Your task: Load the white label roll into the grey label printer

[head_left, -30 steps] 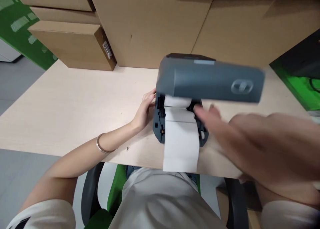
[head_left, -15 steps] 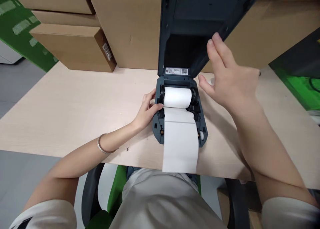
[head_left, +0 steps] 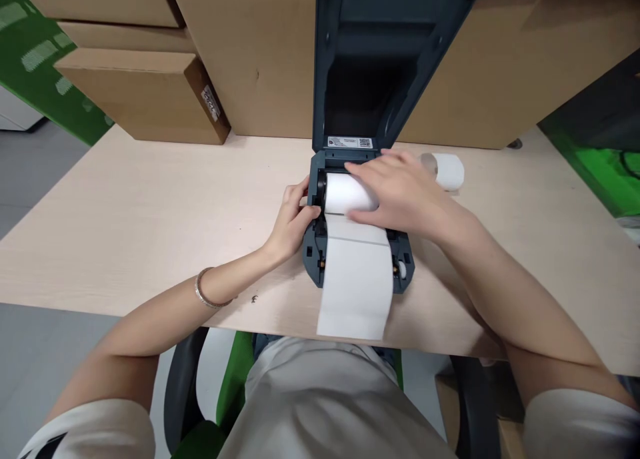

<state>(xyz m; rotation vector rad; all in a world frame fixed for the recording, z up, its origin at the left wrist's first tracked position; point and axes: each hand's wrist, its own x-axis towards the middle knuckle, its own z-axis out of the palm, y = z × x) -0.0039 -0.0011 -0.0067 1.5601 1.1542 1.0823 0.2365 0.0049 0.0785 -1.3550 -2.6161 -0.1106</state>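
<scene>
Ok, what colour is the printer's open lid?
The lid is dark blue-grey, best seen in the head view.

Pale wooden table [head_left: 150, 205]; grey floor [head_left: 40, 359]; green chair [head_left: 233, 372] below.

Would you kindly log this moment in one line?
left hand: against printer | right hand: at paper roll | lid: open

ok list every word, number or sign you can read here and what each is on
None can be quoted.
Sticker inside the printer lid: print and a square code, too small to read.
Label on the small carton: too blurred to read.
Paper strip: no print visible.
</scene>
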